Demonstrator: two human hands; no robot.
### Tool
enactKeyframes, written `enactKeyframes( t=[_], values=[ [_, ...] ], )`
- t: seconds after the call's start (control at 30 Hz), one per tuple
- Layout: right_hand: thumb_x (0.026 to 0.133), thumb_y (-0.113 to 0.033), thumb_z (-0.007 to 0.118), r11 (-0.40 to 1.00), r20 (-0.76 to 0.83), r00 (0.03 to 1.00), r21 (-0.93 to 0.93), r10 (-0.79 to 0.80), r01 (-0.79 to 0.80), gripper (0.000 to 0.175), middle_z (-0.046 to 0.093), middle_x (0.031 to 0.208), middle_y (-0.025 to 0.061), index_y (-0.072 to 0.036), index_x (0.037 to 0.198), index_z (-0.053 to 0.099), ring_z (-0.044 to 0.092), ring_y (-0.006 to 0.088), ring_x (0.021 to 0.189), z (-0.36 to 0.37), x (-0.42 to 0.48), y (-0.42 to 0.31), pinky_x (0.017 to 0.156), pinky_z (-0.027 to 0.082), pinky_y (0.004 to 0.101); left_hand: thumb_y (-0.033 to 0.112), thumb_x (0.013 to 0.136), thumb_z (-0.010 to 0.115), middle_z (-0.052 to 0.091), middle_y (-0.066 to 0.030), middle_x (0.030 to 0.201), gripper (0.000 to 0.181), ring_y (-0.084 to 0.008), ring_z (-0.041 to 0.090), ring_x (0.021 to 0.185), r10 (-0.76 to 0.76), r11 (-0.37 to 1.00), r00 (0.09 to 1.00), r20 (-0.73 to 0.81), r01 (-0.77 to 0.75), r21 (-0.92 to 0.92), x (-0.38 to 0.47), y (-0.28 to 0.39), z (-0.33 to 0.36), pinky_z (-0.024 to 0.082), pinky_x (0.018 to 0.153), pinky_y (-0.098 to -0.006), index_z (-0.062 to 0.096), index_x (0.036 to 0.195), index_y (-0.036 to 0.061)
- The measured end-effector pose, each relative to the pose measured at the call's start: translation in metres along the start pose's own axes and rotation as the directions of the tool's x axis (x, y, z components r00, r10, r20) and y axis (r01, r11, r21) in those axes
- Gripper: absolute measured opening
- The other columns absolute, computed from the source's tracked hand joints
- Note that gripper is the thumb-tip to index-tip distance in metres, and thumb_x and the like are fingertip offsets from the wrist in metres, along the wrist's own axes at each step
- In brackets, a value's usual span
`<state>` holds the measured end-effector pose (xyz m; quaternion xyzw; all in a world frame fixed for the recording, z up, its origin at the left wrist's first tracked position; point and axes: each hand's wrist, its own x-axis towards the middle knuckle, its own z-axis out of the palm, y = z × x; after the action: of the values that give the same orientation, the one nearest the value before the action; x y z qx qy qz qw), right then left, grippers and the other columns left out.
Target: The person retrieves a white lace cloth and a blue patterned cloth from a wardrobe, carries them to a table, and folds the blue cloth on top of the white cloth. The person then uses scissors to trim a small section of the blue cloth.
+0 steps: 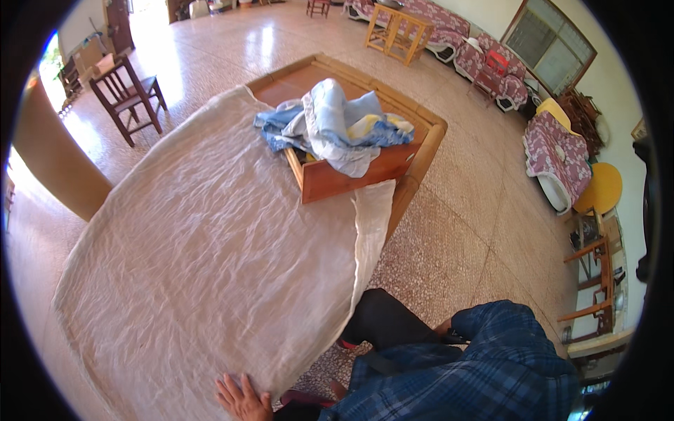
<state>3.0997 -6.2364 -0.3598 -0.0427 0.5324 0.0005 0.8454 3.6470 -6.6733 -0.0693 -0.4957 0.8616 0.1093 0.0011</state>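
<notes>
My left hand (pixel 243 399) lies palm down with fingers spread on the near edge of a thin white cloth (pixel 210 252). The wrinkled cloth covers most of a low bamboo-edged bed or platform (pixel 427 152). At my right knee, only a little of my right hand (pixel 444 329) shows below the plaid sleeve; its fingers are hidden. A wooden drawer or shallow box (pixel 358 173) sits toward the platform's far end. Heaped over it are crumpled light-blue, white and yellow fabrics (pixel 334 123), which hide most of its inside.
A dark wooden chair (pixel 131 97) stands on the terrazzo floor (pixel 447 247) at left, near a tan panel (pixel 58 152). Farther back are a light wooden stand (pixel 397 31) and a flower-covered sofa (pixel 447 23). Covered seating (pixel 559 150) and a yellow round board (pixel 600 187) line the right wall.
</notes>
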Motion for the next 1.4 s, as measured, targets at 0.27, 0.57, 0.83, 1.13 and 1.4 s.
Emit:
enactKeyframes(
  t=[0.27,0.57,0.83,1.13,1.4],
  values=[
    [0.080,-0.034,0.067,0.911,-0.231,0.973,-0.398,0.019,-0.112,0.051,0.060,0.121,0.0143,-0.010,0.125,0.058,0.056,0.0271,0.112,0.128,-0.081,-0.050,0.095,0.043,0.0392,0.039,0.083,0.060,0.033,-0.0207,0.145,0.064,-0.0423,0.022,0.137,-0.111,0.991,0.940,0.323,0.082,0.101,0.010,-0.004,0.000,0.022,0.108,-0.0578,0.040,0.139,0.0119],
    [0.081,-0.021,0.064,0.975,-0.524,0.843,-0.224,-0.125,0.005,0.066,0.060,0.115,0.0232,-0.010,0.139,0.036,0.061,0.0357,0.102,0.186,-0.152,-0.107,0.086,0.049,0.0400,0.058,0.094,0.031,0.015,-0.0225,0.153,0.072,-0.0441,0.012,0.140,0.003,1.000,0.971,0.237,-0.009,0.024,0.006,-0.012,0.014,0.012,0.108,-0.0606,0.026,0.147,0.0085],
    [0.074,-0.026,0.075,0.988,-0.845,0.534,-0.104,-0.027,-0.116,0.047,0.057,0.102,0.0222,-0.003,0.107,0.052,0.057,0.0385,0.100,0.226,-0.160,-0.096,0.084,0.047,0.0435,0.031,0.084,0.064,0.014,-0.0302,0.149,0.084,-0.0468,0.018,0.137,0.127,0.991,0.954,0.273,-0.136,0.015,0.105,0.011,-0.033,0.020,0.111,-0.0510,0.017,0.147,0.0040],
    [0.066,-0.026,0.080,0.986,-0.754,0.651,-0.023,0.093,-0.167,0.043,0.059,0.097,0.0148,-0.006,0.097,0.057,0.057,0.0342,0.100,0.302,-0.184,-0.077,0.083,0.048,0.0433,0.038,0.071,0.079,0.012,-0.0311,0.149,0.109,-0.0444,0.017,0.138,0.127,0.981,0.909,0.398,-0.174,0.085,0.240,0.052,0.005,0.023,0.111,-0.0497,0.009,0.149,0.0056],
    [0.065,-0.023,0.079,0.959,-0.640,0.762,-0.268,-0.101,-0.097,0.058,0.058,0.108,0.0212,-0.007,0.116,0.057,0.057,0.0334,0.105,0.388,-0.156,-0.079,0.088,0.045,0.0425,0.037,0.072,0.078,0.005,-0.0359,0.148,0.114,-0.0494,0.011,0.138,0.076,0.976,0.890,0.450,-0.160,0.151,0.247,0.043,0.008,0.020,0.110,-0.0523,0.000,0.149,0.0070]
  ],
)
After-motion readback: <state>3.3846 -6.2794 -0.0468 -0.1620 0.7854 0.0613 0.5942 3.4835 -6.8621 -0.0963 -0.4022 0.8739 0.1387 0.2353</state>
